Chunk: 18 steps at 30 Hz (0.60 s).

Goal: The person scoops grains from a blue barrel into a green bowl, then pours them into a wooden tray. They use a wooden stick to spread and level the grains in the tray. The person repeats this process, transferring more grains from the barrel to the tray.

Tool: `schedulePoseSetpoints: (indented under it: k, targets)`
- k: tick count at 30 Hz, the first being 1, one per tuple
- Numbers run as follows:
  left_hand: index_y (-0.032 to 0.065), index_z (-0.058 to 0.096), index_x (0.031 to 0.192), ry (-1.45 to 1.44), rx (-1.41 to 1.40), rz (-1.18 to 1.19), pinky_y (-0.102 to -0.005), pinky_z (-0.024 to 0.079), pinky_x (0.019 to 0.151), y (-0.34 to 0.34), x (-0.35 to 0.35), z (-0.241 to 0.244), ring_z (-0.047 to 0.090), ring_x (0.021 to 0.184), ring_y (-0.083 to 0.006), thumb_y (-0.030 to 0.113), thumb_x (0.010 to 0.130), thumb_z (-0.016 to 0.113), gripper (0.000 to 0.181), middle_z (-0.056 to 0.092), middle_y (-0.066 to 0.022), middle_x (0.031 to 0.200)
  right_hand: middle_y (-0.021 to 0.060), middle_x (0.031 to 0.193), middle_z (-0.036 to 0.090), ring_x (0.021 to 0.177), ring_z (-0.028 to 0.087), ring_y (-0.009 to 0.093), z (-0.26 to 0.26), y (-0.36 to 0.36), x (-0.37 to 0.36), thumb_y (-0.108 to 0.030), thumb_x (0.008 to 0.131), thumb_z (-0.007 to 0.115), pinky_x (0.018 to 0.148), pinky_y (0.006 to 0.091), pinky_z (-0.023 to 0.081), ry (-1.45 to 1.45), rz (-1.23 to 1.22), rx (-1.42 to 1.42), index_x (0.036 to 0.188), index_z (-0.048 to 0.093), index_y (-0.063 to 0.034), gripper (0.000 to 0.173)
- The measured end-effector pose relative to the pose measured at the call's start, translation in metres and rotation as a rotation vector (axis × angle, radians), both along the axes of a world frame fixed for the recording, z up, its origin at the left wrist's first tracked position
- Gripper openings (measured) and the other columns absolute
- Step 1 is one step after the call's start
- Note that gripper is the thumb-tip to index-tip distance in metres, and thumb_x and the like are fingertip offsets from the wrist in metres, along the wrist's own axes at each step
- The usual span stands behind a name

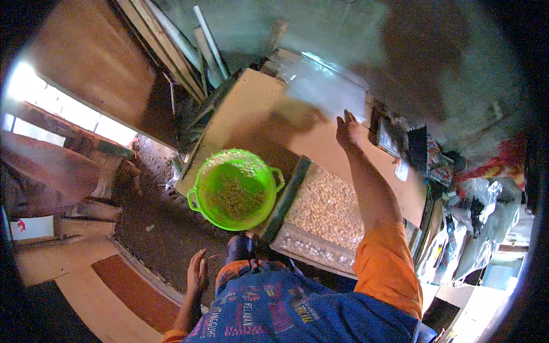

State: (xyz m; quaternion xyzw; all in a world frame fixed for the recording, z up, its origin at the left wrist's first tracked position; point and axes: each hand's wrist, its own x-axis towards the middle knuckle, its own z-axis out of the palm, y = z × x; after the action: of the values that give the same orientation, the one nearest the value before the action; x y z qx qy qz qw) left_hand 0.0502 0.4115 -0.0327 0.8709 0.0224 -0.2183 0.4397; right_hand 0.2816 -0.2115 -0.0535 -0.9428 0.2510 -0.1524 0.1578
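My right hand [349, 130] reaches over the table, its thumb and a finger apart, by the near edge of a clear plastic sheet or bag [326, 88]. Whether the fingertips touch the plastic cannot be told. My left hand [198, 271] hangs low beside my body with nothing in it. In front of me, a green plastic basin [233, 169] with two handles stands at the table's left corner. Pale grains or flakes cling to its far rim, and a brownish heap of bits [236, 199] lies inside. Right of it, a shallow wooden tray [315, 240] holds many small tan pieces [328, 203].
The tan tabletop [257, 98] runs to a wall. A dark box-like device [388, 137] stands at its right edge. Plastic bags [480, 227] hang or lie at far right. Wooden boards [163, 47] lean at upper left; a wooden bench [128, 283] is at lower left.
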Motion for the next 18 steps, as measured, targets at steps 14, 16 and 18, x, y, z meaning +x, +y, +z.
schedulePoseSetpoints:
  k: [14,16,18]
  targets:
    - [0.0037,0.059,0.129,0.138,0.014,0.093,-0.0392,0.041,0.106,0.039,0.043,-0.022,0.055,0.124,-0.0334,0.023,0.103,0.045,0.035,0.060,-0.0189,0.130,0.0191,0.099,0.068,0.093,0.065,0.041,-0.026,-0.001,0.060,-0.028,0.095,0.053,0.080,0.0513,0.053,0.252,-0.129,0.066,0.096,0.063,-0.0093,0.021]
    - [0.0036,0.059,0.129,0.125,-0.011,0.060,-0.0398,0.042,0.106,0.042,0.052,-0.028,0.056,0.124,-0.0339,0.023,0.103,0.045,0.036,0.060,-0.0192,0.130,0.0206,0.097,0.068,0.094,0.065,0.042,-0.014,-0.007,0.058,-0.026,0.096,0.049,0.079,0.0521,0.052,0.183,-0.108,-0.072,0.098,0.060,-0.0090,0.020]
    - [0.0036,0.059,0.129,0.189,-0.022,0.100,-0.0400,0.042,0.105,0.044,0.059,-0.034,0.056,0.123,-0.0342,0.024,0.103,0.044,0.036,0.060,-0.0196,0.130,0.0214,0.096,0.067,0.092,0.065,0.043,0.003,-0.012,0.060,-0.025,0.097,0.047,0.076,0.0537,0.051,0.139,-0.089,-0.189,0.100,0.057,-0.0091,0.018]
